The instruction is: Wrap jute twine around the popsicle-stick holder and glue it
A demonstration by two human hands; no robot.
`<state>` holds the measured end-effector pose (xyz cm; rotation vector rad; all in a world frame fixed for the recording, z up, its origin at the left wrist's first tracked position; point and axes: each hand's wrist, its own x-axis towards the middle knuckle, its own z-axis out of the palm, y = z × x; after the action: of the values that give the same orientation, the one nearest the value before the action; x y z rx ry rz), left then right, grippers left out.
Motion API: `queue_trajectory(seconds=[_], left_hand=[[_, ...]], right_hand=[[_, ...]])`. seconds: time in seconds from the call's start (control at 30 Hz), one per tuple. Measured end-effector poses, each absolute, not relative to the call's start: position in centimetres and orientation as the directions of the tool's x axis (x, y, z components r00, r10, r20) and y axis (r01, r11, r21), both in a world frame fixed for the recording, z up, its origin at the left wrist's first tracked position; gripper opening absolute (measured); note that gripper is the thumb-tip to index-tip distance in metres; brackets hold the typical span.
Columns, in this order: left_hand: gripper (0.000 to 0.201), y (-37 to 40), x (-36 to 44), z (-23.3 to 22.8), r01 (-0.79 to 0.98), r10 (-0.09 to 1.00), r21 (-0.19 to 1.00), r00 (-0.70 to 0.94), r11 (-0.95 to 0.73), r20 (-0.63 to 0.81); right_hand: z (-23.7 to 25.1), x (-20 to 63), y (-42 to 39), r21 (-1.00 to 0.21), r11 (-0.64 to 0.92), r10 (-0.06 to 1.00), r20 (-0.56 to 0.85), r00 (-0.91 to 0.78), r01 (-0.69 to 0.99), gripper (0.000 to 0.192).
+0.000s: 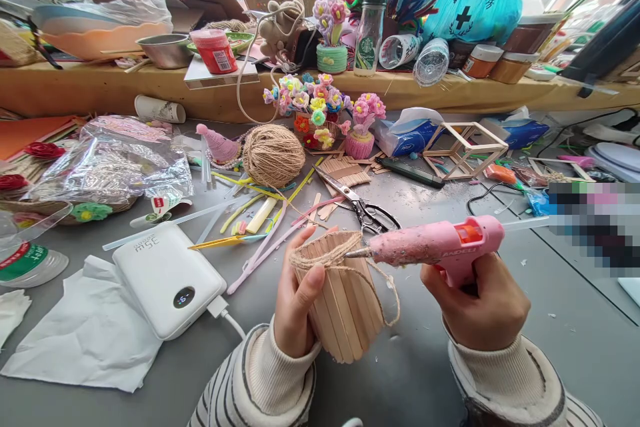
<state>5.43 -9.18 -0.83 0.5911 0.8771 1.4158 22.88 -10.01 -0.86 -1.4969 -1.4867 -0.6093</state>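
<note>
My left hand (296, 297) grips a small cup made of wooden craft sticks (343, 307), thumb pressed on a loop of jute twine (330, 257) wound around its rim. A loose end of the twine hangs down the cup's right side. My right hand (480, 303) holds a pink hot glue gun (435, 245) by its handle. The gun's metal nozzle touches the twine at the cup's upper right edge.
On the grey table lie a white power bank (167, 277) with cable, white paper (83, 337), scissors (363, 203), a ball of jute twine (273, 155), glue sticks, pipe cleaners, small flower pots (360, 123) and a wooden stick cube frame (463, 147). A cluttered wooden shelf (100, 83) runs behind.
</note>
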Motion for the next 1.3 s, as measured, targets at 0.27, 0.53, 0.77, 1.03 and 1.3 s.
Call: queue_trajectory(seconds=[0.27, 0.53, 0.77, 1.03, 1.3], left_hand=[[0.056, -9.31, 5.56, -0.69, -0.594, 0.986, 0.800, -0.068, 0.082, -0.151], [0.060, -9.23, 5.48, -0.84, -0.603, 0.986, 0.792, -0.056, 0.094, -0.159], [0.061, -9.29, 5.44, -0.69, -0.605, 0.982, 0.788, -0.056, 0.111, -0.181], [0.064, -9.29, 5.48, -0.59, -0.590, 0.981, 0.800, -0.061, 0.112, -0.183], [0.066, -9.30, 5.43, -0.69, -0.589, 0.980, 0.799, -0.062, 0.118, -0.191]], right_hand=[[-0.77, 22.95, -10.01, -0.247, 0.151, 0.507, 0.851, 0.140, 0.957, 0.025], [-0.91, 23.21, -9.93, -0.237, 0.167, 0.478, 0.868, 0.132, 0.957, 0.025], [-0.89, 23.11, -10.08, -0.253, 0.144, 0.504, 0.851, 0.149, 0.957, 0.023], [-1.00, 23.34, -9.92, -0.218, 0.160, 0.469, 0.875, 0.120, 0.963, 0.025], [-0.93, 23.34, -9.91, -0.222, 0.144, 0.478, 0.869, 0.129, 0.964, 0.022]])
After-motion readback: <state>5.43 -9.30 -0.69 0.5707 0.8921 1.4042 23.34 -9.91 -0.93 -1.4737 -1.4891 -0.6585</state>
